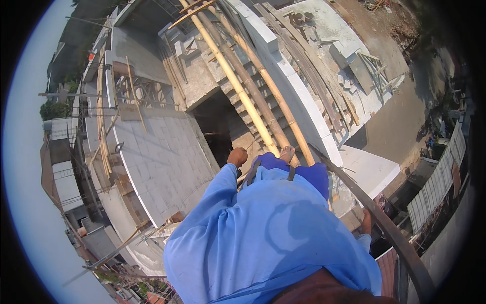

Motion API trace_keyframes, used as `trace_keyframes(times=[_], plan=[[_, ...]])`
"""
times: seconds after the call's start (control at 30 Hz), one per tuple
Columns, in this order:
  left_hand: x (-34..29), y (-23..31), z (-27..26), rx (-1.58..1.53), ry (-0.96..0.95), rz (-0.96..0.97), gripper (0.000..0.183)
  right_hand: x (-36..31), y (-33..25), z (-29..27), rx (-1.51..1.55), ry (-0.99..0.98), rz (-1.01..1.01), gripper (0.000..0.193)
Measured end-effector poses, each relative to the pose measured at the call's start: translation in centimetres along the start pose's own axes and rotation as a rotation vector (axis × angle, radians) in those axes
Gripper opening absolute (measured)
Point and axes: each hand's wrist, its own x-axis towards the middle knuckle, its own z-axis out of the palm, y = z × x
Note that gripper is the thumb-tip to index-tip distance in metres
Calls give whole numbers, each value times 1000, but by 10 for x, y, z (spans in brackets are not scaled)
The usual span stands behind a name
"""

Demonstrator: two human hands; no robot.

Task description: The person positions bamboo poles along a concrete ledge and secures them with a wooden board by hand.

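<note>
My left hand is closed in front of my left hip, above a dark opening. A thin strand shows beside its fingers; whatever is inside the fist is hidden. My right hand hangs low at my right side, close to a long dark beam. Its fingers are too small and partly hidden to read. Under me run a pale yellow bamboo pole, a browner middle pole and a tan right pole. My bare foot rests on the poles.
The dark opening drops away left of the poles, with concrete stairs beneath them. A grey block wall stands left and a pale wall top right. Planks lie beyond it, above a lower street.
</note>
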Motion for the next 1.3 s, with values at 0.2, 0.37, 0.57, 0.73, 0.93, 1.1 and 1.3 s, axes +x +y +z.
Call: trace_keyframes(times=[0.2, 0.37, 0.57, 0.73, 0.93, 1.1, 1.3], plan=[[14, -6, -5, 89, 2, 64, 36, 0, 9, 4, 48, 29, 41, 52], [17, -4, -5, 5, 12, 38, 34, 3, 11, 3, 62, 36, 58, 52], [19, 4, -13, 31, 50, 32, 33, 1, 11, 3, 88, 65, 94, 52], [46, -20, -9, 93, 122, 82, 31, -3, 11, 5, 99, 89, 141, 52], [65, -15, -44, 140, 165, 96, 31, -5, 7, 6, 114, 146, 194, 53], [84, 14, -99, 128, 117, 7, 34, -13, -5, 7, 146, 216, 261, 54], [109, 39, -143, 44, 183, 80, 34, -24, -20, 27, 232, 321, 369, 55]])
